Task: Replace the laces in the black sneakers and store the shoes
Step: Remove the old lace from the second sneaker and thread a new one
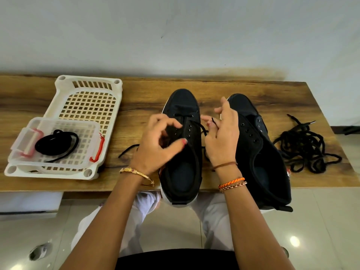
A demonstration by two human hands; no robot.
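No text, label, brand, number or sign could be read anywhere in the view; no surface showed legible writing.

Figure: the person's own body as seen from above. Both forearms were bare, without sleeves. The left hand [155, 141] had a gold bangle [137, 175] at its wrist and red-painted nails. The right hand [222, 133] had a thin brown cord [224, 165] at its wrist, with braided orange and copper-toned bands [231, 184] below it. White trousers [212, 217] covered the legs; a black garment [175, 259] covered the torso.
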